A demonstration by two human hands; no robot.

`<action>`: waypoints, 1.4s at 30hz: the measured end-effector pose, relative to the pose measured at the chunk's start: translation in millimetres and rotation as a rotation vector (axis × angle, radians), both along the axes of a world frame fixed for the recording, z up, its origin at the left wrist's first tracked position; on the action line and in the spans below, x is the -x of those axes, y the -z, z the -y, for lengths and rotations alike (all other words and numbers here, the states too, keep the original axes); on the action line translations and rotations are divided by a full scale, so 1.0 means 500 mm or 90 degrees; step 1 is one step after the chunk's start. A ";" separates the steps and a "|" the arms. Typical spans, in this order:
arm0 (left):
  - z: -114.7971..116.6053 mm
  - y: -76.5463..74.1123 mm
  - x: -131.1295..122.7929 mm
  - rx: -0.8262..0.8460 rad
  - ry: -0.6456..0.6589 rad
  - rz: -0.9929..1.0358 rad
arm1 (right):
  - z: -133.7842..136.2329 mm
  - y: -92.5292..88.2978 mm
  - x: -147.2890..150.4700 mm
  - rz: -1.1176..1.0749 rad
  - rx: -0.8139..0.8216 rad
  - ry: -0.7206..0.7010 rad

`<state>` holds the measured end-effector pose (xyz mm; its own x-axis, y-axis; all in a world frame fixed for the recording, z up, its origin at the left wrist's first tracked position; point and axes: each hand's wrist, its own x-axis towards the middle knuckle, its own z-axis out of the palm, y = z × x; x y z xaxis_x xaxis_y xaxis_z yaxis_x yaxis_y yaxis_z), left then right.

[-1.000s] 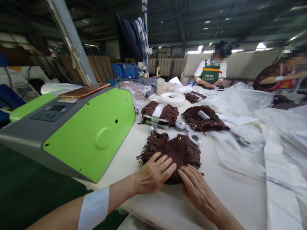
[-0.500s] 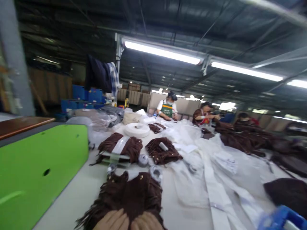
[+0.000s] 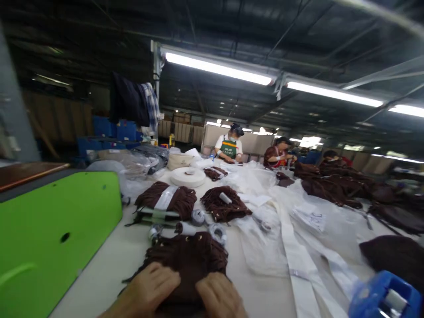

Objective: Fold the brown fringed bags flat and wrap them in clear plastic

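Observation:
A dark brown fringed bag [image 3: 187, 260] with small metal eyelets along its far edge lies on the white table in front of me. My left hand [image 3: 154, 282] is closed over its left side, fingers bent and pressed together. On the right side of the bag, my right hand [image 3: 220, 293] is curled over it too, slightly blurred. The thumbs' undersides and the near end of the bag are hidden. Just past the bag are a grey-white roll [image 3: 217, 234] and another roll [image 3: 198, 217]. Beyond them sit a banded brown fringed bundle [image 3: 165, 201] and a second fringed bundle [image 3: 225, 204].
A bright green panel [image 3: 62, 234] stands at the left. A blue tape dispenser [image 3: 384, 296] is at the near right. Clear plastic bags [image 3: 265, 251] and white strips [image 3: 298, 274] cover the right side. A white tape reel [image 3: 187, 176] lies farther back. Several co-workers [image 3: 228, 148] sit beyond.
Both hands have moved forward over the bag, from lying flatter at the bottom edge to bent fingers. The bag's far edge has shifted and lies more gathered. The view has turned slightly.

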<state>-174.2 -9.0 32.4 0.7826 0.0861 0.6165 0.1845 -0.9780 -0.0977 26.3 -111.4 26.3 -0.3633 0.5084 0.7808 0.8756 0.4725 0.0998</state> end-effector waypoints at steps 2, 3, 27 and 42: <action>0.004 -0.018 -0.006 0.117 -0.044 -0.028 | 0.007 -0.008 -0.002 -0.025 0.094 -0.027; 0.002 -0.021 -0.012 0.154 -0.058 -0.042 | 0.011 -0.013 -0.009 -0.043 0.115 -0.020; 0.031 -0.056 -0.052 0.042 -0.037 -0.125 | -0.007 -0.019 -0.013 -0.086 0.114 -0.088; 0.075 -0.064 -0.029 0.263 -0.054 -0.330 | 0.045 0.061 0.021 0.025 -0.049 -0.021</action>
